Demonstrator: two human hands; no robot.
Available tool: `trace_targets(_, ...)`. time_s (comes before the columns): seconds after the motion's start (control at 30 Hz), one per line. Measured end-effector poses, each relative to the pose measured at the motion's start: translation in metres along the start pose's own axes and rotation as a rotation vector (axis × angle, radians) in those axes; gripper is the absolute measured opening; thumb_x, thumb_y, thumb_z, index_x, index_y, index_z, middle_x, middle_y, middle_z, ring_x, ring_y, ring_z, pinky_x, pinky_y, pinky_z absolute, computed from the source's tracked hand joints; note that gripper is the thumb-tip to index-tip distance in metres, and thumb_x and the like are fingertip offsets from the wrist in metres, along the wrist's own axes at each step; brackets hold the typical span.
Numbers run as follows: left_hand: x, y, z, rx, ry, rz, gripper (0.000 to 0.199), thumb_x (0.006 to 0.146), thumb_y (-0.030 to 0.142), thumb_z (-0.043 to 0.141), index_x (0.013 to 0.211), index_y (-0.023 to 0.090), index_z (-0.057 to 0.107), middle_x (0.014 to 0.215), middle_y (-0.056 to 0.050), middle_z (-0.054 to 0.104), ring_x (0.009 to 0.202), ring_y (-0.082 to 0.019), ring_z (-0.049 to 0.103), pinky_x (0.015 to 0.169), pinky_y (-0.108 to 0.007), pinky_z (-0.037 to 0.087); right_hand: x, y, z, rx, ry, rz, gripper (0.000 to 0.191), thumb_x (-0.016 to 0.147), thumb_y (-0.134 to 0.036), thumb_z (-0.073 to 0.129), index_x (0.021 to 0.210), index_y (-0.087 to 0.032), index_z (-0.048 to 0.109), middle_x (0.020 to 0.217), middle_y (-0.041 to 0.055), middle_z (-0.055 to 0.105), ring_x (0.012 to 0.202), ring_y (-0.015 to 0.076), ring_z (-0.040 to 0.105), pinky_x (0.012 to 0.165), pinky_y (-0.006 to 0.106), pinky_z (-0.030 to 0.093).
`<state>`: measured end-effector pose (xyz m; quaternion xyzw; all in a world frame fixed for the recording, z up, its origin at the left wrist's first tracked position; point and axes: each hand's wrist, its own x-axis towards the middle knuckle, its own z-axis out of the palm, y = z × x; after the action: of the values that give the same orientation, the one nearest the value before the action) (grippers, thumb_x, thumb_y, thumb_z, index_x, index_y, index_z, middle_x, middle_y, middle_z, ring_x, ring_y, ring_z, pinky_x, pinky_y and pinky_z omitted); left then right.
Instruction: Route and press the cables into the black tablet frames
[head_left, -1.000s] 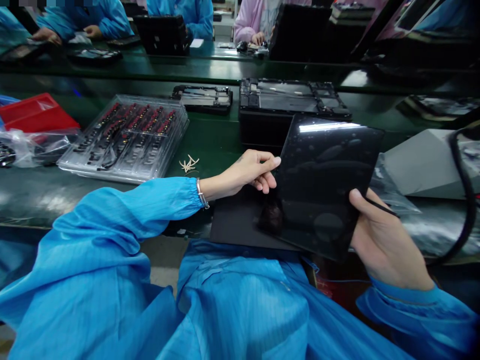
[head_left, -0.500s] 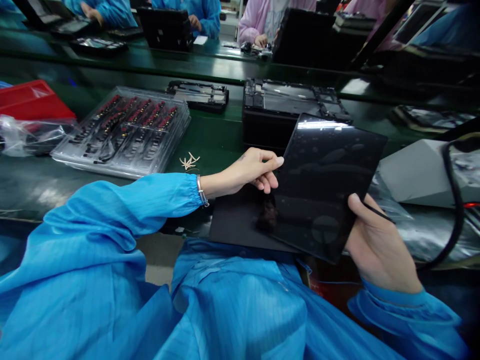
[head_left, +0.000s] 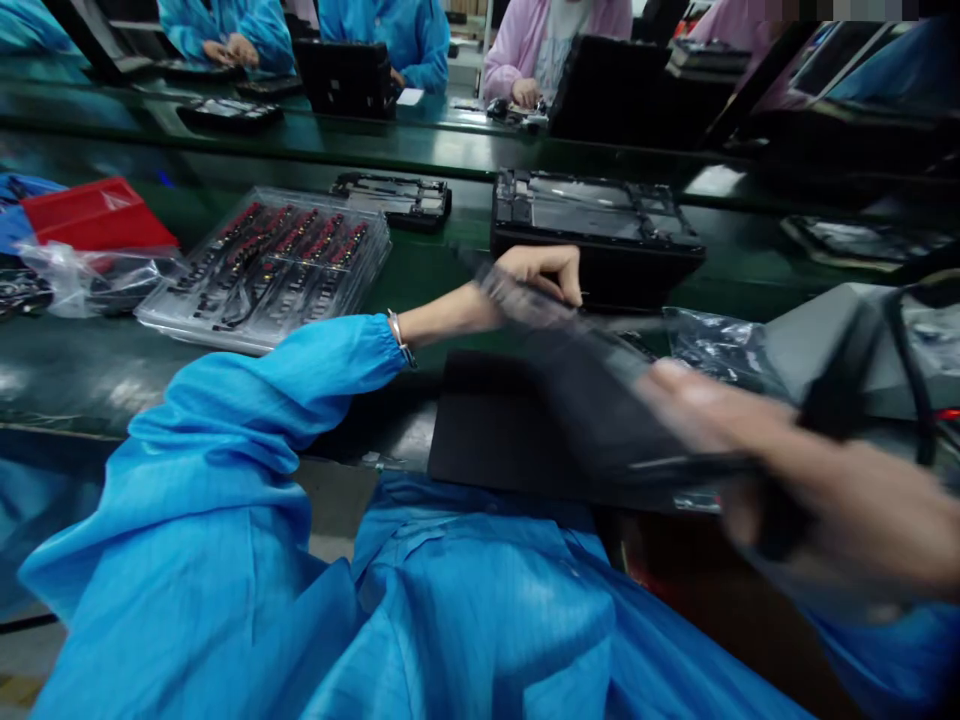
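Note:
A glossy black panel (head_left: 592,400), blurred by motion, lies tilted nearly flat between my two hands above a matte black mat (head_left: 487,440) at the bench's front edge. My left hand (head_left: 536,272) grips the panel's far left corner with fingers curled over it. My right hand (head_left: 750,450), heavily blurred, holds the panel's near right edge together with a thin dark stick. Both sleeves are blue.
A clear tray of small red and black parts (head_left: 270,265) sits at left, beside a red bin (head_left: 94,215) and plastic bags. A black box with an open frame (head_left: 596,225) stands behind the panel. A grey device with cable (head_left: 862,340) is at right. Other workers sit across.
The panel has swung from upright facing me to nearly flat and moved fast. My left hand rose and shifted right to the far corner; my right hand moved right and blurred.

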<state>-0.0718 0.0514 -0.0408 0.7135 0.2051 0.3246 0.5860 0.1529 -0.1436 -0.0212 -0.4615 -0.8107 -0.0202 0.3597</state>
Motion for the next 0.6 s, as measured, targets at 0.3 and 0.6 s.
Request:
trace_targets(0.3,-0.014,-0.055,-0.050,0.576,-0.209,0.089,0.060,0.089,0.029,0.069,0.146,0.019,0.055,0.128,-0.011,0.072,0.120,-0.025,0.068,0.106,-0.037,0.050,-0.036,-0.001,0.061,-0.202,-0.041,-0.458,0.046,0.093,0.004,0.060,0.139,0.002,0.059,0.134,0.0263,0.066,0.133,0.0346,0.061,0.109,0.050,0.057)
trace_targets(0.6,-0.108,-0.041,-0.066,1.106,-0.055,-0.221,0.056,0.103,0.052,0.037,0.133,0.017,0.067,0.125,-0.014,0.064,0.118,-0.029,0.060,0.107,-0.046,0.045,-0.052,-0.016,0.071,-0.200,-0.202,-0.303,0.039,0.099,-0.001,0.052,0.136,-0.009,0.063,0.140,0.0196,0.064,0.134,0.0322,0.060,0.110,0.048,0.056)
